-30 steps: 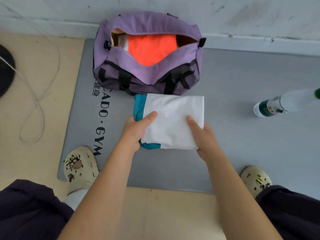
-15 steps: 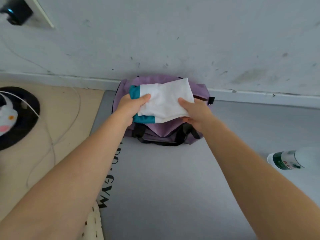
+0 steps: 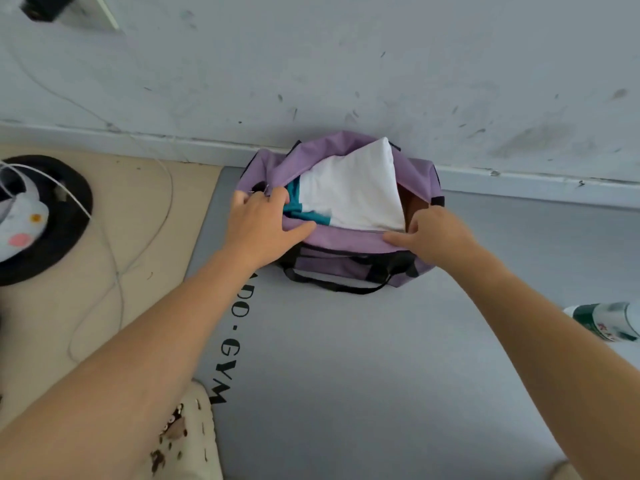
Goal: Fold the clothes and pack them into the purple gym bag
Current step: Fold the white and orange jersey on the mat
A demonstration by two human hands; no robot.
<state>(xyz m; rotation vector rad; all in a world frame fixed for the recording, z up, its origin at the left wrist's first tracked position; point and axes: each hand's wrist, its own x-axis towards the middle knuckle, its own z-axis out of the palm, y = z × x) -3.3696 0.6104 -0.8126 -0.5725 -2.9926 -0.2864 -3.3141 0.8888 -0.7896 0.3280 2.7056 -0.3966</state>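
The purple gym bag (image 3: 346, 268) stands open against the wall at the far edge of the grey mat. A folded white garment with a teal edge (image 3: 349, 192) lies tilted in its opening, one white corner poking above the far rim. My left hand (image 3: 263, 226) is at the bag's left end, fingers curled over the teal edge and thumb stretched along the front rim. My right hand (image 3: 436, 233) grips the front rim on the right, thumb outside, fingers curled into the opening. Whatever lies under the garment is hidden.
The grey gym mat (image 3: 363, 375) carries black lettering on its left side. A plastic bottle (image 3: 606, 322) lies at the right edge. A round black base with a white cable (image 3: 65, 216) sits on the beige floor to the left. My cream clog (image 3: 187, 441) is at the bottom.
The garment went from the mat, up over the bag, and down into its opening. My right hand left the garment and took the bag's front rim.
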